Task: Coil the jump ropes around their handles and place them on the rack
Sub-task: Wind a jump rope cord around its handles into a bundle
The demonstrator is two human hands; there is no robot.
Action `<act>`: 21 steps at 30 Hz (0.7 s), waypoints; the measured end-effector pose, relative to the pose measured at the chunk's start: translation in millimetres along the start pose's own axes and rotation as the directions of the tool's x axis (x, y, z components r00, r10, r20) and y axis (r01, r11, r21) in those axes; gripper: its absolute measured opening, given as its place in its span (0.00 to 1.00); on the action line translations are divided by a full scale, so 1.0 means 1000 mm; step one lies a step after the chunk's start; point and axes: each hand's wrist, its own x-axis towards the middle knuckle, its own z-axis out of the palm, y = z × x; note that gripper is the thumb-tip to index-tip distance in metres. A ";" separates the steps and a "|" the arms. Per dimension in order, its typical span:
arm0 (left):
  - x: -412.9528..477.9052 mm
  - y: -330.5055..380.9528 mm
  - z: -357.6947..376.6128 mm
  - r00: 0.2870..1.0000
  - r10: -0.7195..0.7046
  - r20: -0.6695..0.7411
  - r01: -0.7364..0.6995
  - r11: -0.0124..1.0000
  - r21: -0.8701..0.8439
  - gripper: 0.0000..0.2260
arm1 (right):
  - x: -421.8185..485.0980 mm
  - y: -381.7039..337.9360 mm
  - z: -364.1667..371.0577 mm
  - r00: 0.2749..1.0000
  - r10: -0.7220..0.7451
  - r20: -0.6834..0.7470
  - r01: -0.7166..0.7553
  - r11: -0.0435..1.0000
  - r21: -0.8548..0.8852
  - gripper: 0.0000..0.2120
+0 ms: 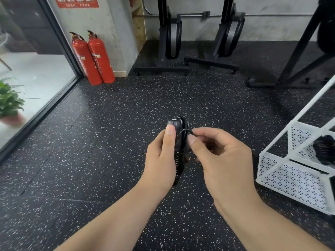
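- The white perforated metal rack (282,180) stands on the floor to the right of both hands. The right hand (224,156) is the nearer one to it, so the set-down looks like a sideways carry to the right.
- The black ribbed jump-rope handles (178,147) are between the two hands, above the black speckled rubber floor (90,142) and well clear of the rack. Their long axis runs away from the person, with the capped ends at the far end.
- The left hand (161,156) is wrapped around the handles from the left, its thumb pressed flat along the top near the caps.
- The right hand pinches a small loop of the thin black cord (185,131) between thumb and forefinger, just beside the handles' far end.
- Glossy turns of cord wrap the handles along their near half, so the coiling looks almost finished, with the last loop left to tuck in.
- A dark bundle (324,151) lies on an upper tray of the rack. It is possibly another coiled rope, but the blur at the frame's edge makes that unclear.
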 end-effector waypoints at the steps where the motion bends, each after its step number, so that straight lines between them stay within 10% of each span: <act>1: 0.000 -0.001 0.000 1.000 0.006 0.003 -0.006 1.000 -0.004 0.25 | -0.002 -0.001 0.000 1.000 -0.020 -0.002 0.020 1.000 -0.009 0.06; 10: -0.001 -0.012 0.005 0.991 0.137 -0.003 -0.136 0.980 0.149 0.23 | -0.005 -0.002 0.000 0.992 -0.129 -0.005 0.124 0.968 -0.216 0.11; 21: -0.002 -0.013 0.006 0.994 0.107 0.038 -0.110 0.987 0.119 0.22 | 0.010 0.003 -0.001 0.999 0.047 0.019 -0.046 0.998 -0.034 0.10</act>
